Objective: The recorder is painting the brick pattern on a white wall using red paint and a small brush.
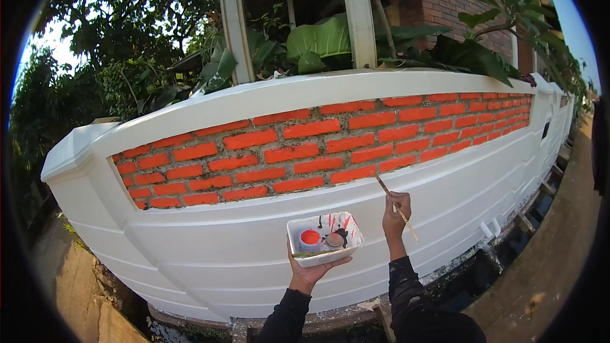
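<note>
A white plastic tray [325,256] rests in my left hand [308,270], with fingers beneath and around it; inside are a cup of orange paint [311,237], a second cup with grey-brown contents [334,241] and a dark item. My right hand [397,209] grips a thin wooden paintbrush [413,232], its tip raised to the lower edge of a panel of orange bricks [312,131] with grey mortar. Whether the tip touches the panel I cannot tell. The panel is set in a white wall [210,254].
Plants [318,44] and pale posts [356,13] rise above the wall, with a brick building [445,0] behind. A dark drainage ditch [457,276] runs along the wall's foot, beside a dirt path [534,248] on the right. A paved strip [76,279] lies at lower left.
</note>
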`<state>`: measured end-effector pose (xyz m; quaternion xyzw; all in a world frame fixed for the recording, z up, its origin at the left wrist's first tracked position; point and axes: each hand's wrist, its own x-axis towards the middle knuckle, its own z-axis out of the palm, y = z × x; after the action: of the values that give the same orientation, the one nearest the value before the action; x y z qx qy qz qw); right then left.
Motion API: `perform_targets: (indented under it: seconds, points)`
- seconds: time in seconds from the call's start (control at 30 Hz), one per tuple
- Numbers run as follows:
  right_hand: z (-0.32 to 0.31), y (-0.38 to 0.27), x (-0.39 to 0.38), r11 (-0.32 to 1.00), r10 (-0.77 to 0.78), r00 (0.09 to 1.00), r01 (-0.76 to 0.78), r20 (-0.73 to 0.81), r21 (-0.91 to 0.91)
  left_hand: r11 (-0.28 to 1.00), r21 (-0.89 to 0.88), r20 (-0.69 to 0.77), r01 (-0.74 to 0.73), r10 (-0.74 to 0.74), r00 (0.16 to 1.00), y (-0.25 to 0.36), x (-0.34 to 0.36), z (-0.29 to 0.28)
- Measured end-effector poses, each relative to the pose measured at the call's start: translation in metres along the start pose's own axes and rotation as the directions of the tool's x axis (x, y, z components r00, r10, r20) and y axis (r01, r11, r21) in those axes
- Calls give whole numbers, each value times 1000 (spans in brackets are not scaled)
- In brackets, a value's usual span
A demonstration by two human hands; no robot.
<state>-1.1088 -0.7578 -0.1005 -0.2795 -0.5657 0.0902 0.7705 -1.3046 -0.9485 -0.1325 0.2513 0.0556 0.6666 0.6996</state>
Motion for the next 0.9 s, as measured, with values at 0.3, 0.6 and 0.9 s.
perform_targets:
  seconds: [0.3,0.6,0.9]
  points:
    - [9,-21,-15,989,-107,993,101,51,110,974,-216,42,65,-57,997,-5,7,-16]
    - [3,-15,5,982,-187,982,187,-11,9,993,-110,14,36,-35,999,-7,5,-11]
    - [-25,-102,-1,950,-9,958,-81,286,301,949,-311,78,62,-40,996,-9,3,-16]
